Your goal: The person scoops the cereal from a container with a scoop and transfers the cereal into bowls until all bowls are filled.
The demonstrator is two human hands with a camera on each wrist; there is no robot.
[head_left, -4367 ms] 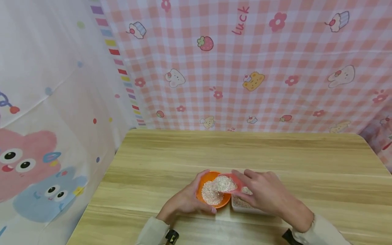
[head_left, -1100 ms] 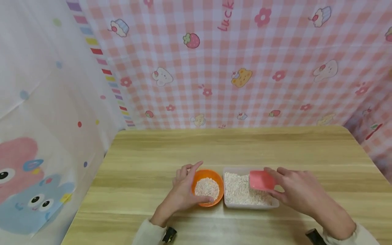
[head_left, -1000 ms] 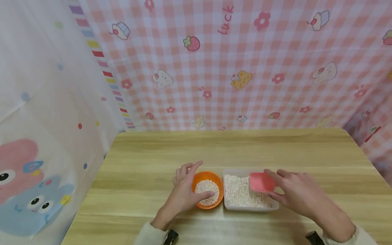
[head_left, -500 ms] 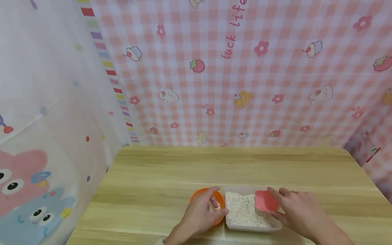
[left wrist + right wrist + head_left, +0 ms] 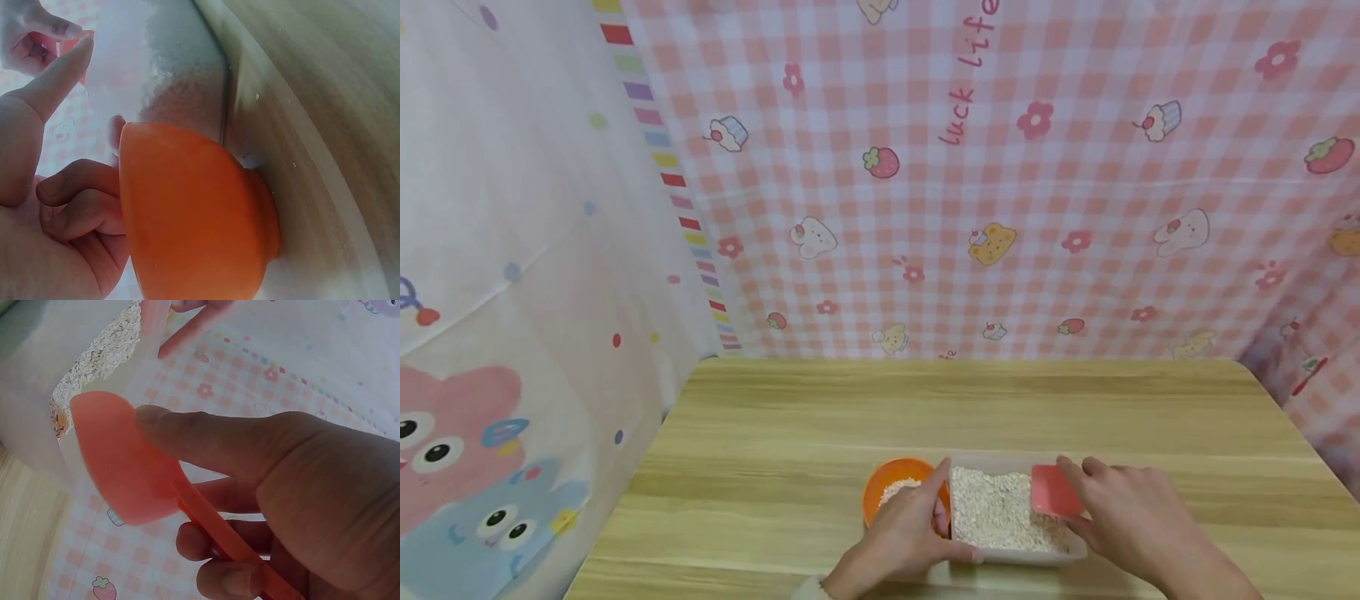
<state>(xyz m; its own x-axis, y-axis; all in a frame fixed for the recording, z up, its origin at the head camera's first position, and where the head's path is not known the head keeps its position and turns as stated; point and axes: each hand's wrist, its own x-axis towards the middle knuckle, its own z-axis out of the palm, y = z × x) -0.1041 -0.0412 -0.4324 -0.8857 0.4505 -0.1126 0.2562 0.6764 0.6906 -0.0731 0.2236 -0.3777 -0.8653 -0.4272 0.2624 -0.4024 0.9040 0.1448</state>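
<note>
My right hand (image 5: 1131, 517) grips a pink scoop (image 5: 1056, 491) by its handle, thumb at the scoop's edge in the right wrist view. The scoop overlaps the right end of a translucent plastic box (image 5: 1000, 556) filled with pale oat-like flakes (image 5: 996, 507). Just left of the box stands a small orange bowl (image 5: 880, 471), partly filled with flakes and partly hidden by my left hand (image 5: 906, 529). That hand reaches across the bowl's right side, with straight thumb and forefinger at the box's left end. Its other fingers curl loosely near the rim of the bowl (image 5: 194, 219).
A wood-grain table (image 5: 790, 425) carries the box and bowl near its front. Behind it hangs a pink checked cloth (image 5: 850, 200), and at the left a white printed curtain (image 5: 565, 250). A few crumbs dot the tabletop in the left wrist view.
Flakes were tipped from the scoop into the bowl; afterwards the scoop went right, over the box. My left hand has left the bowl's left side and crossed toward the box. The head view tilted up.
</note>
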